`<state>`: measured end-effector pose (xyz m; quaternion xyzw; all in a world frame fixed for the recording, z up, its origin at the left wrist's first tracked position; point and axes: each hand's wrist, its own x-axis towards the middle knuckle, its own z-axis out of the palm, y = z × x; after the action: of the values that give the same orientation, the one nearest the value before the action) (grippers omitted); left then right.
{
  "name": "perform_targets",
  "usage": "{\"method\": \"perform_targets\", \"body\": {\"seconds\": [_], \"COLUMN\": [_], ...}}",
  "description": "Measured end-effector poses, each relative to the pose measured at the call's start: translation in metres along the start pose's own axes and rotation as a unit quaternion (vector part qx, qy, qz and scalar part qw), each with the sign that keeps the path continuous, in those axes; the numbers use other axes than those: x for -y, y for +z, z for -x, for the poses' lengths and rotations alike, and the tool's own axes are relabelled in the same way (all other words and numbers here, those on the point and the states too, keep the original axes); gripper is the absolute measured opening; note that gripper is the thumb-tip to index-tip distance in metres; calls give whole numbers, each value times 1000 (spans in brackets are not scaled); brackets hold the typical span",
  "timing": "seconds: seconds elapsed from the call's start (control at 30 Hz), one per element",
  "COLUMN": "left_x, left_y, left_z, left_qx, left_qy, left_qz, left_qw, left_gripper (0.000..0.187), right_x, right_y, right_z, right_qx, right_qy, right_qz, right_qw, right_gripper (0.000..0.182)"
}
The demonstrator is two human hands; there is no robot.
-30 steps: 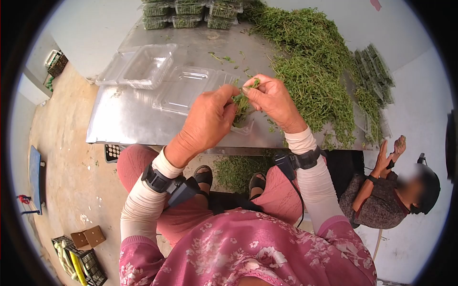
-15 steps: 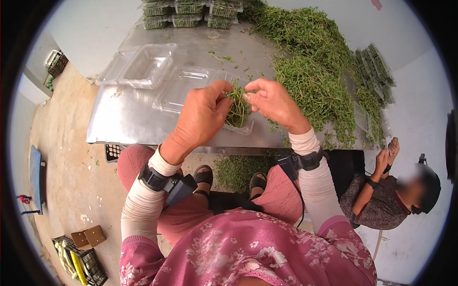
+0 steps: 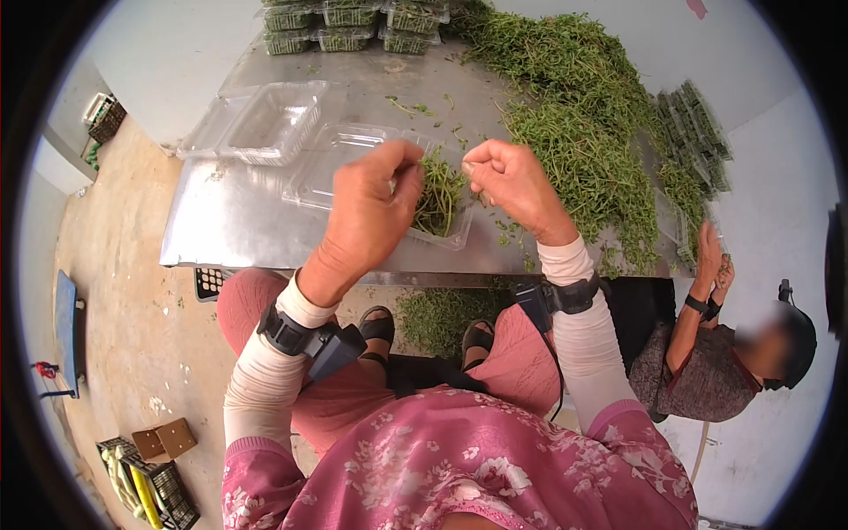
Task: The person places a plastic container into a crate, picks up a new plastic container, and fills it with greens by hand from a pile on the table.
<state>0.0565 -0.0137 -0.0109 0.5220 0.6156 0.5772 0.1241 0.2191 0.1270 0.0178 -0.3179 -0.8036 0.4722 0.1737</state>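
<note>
An open clear plastic container (image 3: pixel 461 231) lies near the table's front edge, with green sprigs (image 3: pixel 437 196) in its right half. My left hand (image 3: pixel 375 199) is at the left side of the sprigs, its fingers pinched; what they hold, if anything, is hidden. Just right of the container my right hand (image 3: pixel 512 181) has thumb and forefinger pressed together, on something too small to make out. A large heap of green stems (image 3: pixel 583 132) lies to the right of my right hand.
Empty clear containers (image 3: pixel 274 124) lie at the left of the metal table (image 3: pixel 212 212). Filled boxes (image 3: pixel 344 26) are stacked at the back, more (image 3: pixel 693 132) at the right. A co-worker (image 3: pixel 707 362) sits at the right. Crates (image 3: pixel 163 486) stand on the floor.
My hands have moved slightly apart, the left leftward and the right rightward, away from the sprigs. The co-worker's hands have moved up and closer to the table.
</note>
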Motion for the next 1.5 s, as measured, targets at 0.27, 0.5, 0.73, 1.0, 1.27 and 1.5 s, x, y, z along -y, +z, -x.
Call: {"method": "perform_targets", "body": {"seconds": [0.27, 0.5, 0.73, 1.0, 1.27, 1.5], "left_x": [-6, -9, -12, -10, -10, -9], "left_y": [5, 6, 8, 12, 13, 13], "left_z": [5, 15, 18, 18, 17, 18], "left_qx": [11, 220, 280, 293, 284, 279], "left_qy": [89, 140, 144, 131, 133, 136], "left_qz": [-95, -239, -310, -332, -326, -322], "left_qw": [991, 935, 897, 887, 892, 894], "left_gripper": [16, 37, 54, 53, 49, 46], "right_x": [-2, -20, -26, -34, -36, -37], "right_y": [-6, -22, -24, -20, -17, -23], "right_z": [-2, -8, -3, -2, -4, -3], "right_qx": [-27, -80, 35, 45, 72, 55], "right_qy": [-13, -34, -31, -44, -46, -106], "right_qz": [-18, 100, 211, 229, 246, 282], "right_qw": [999, 991, 976, 971, 966, 952], "right_gripper": [16, 14, 14, 21, 9, 5]}}
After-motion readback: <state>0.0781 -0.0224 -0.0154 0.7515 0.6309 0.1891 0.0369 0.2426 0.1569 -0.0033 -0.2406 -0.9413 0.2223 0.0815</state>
